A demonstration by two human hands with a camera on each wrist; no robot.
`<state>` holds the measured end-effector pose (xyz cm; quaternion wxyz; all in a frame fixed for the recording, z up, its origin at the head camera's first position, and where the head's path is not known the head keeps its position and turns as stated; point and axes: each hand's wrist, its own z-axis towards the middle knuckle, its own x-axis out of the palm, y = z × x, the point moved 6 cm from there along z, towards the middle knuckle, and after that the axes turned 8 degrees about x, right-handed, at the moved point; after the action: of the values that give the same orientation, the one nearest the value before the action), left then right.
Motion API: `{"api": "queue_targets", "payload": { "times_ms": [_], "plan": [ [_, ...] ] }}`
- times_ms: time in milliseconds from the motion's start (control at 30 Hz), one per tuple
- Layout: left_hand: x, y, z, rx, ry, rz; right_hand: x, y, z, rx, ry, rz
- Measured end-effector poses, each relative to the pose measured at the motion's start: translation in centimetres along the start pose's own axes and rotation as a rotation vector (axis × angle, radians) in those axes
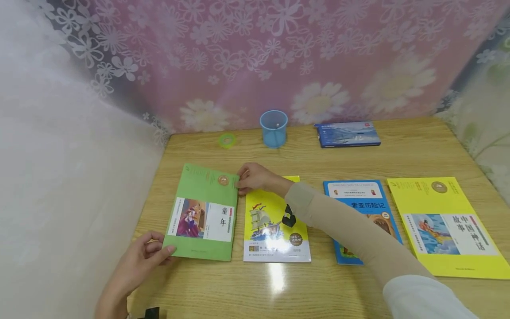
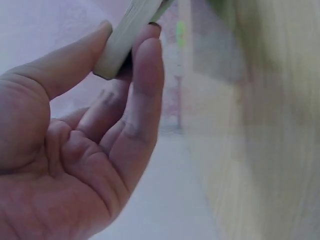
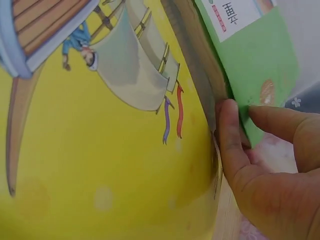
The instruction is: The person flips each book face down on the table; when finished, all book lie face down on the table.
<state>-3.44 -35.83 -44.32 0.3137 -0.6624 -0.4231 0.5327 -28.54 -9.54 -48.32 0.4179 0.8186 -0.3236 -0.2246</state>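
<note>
A green book with a picture of a figure in a purple dress is held between both hands at the left of the table. My left hand pinches its lower left corner; in the left wrist view the thumb and fingers close on the book's page edge. My right hand grips its upper right corner, thumb and finger on either side in the right wrist view. Just right of it lies a yellow book with a sailing ship, partly under my right forearm.
A blue book, partly hidden by my right arm, and a yellow book lie to the right. Along the back stand a blue mesh cup, a green tape roll and a blue box. A flowered curtain hangs behind.
</note>
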Motion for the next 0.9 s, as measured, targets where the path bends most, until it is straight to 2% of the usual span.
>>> {"api": "queue_targets", "payload": {
  "times_ms": [100, 200, 367, 467, 567, 667, 733, 833, 900],
  "plan": [
    [-0.6, -1.3, -0.4, 0.094, -0.045, 0.047, -0.4, 0.2, -0.1, -0.006, 0.024, 0.07],
    [-1.2, -2.7, -0.9, 0.181, -0.115, 0.132, -0.7, 0.9, -0.4, -0.042, 0.055, 0.099],
    [-2.1, -4.4, -1.7, 0.237, -0.261, 0.351, -1.3, 1.7, -1.0, -0.092, 0.094, 0.13],
    [-2.3, -5.3, -2.1, 0.274, -0.353, 0.434, -1.7, 1.9, -1.5, -0.1, 0.119, 0.167],
    [-2.3, -5.9, -2.3, 0.351, -0.452, 0.476, -2.2, 2.3, -2.0, -0.117, 0.14, 0.21],
    [-2.0, -6.4, -2.3, 0.478, -0.528, 0.548, -2.6, 2.6, -2.4, -0.141, 0.152, 0.242],
    [-1.7, -6.7, -2.4, 0.588, -0.548, 0.62, -2.7, 2.7, -2.5, -0.154, 0.157, 0.252],
    [-1.1, -6.9, -2.5, 0.75, -0.54, 0.711, -2.9, 2.8, -2.7, -0.155, 0.141, 0.263],
    [-0.8, -7.1, -2.5, 0.845, -0.51, 0.726, -3.0, 2.8, -2.8, -0.153, 0.125, 0.273]
  ]
}}
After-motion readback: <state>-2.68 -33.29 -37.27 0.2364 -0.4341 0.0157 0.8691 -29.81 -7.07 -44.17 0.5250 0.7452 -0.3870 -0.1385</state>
